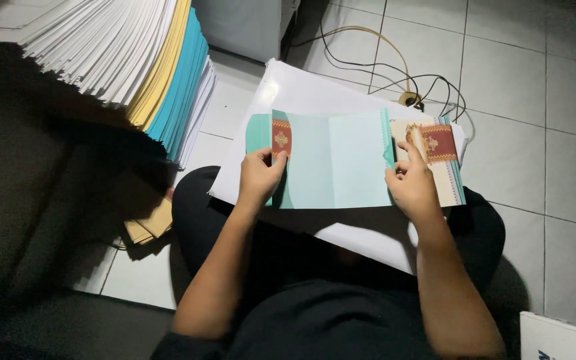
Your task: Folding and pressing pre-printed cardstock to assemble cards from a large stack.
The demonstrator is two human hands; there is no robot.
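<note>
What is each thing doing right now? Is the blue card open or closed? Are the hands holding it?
Teal card: open flat on the white sheet, left flap folded in.
Left hand: pinching the card's left flap.
Right hand: gripping the card's right edge.
Cream card: lying flat beside the teal one.
White sheet: spread over the lap.
Paper stack: piled, fanned.
Cables: loose on the floor.

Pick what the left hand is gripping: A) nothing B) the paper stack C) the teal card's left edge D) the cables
C: the left hand pinches the left edge of the teal card, by its red patterned panel, while the right hand holds the card's right edge.
</note>
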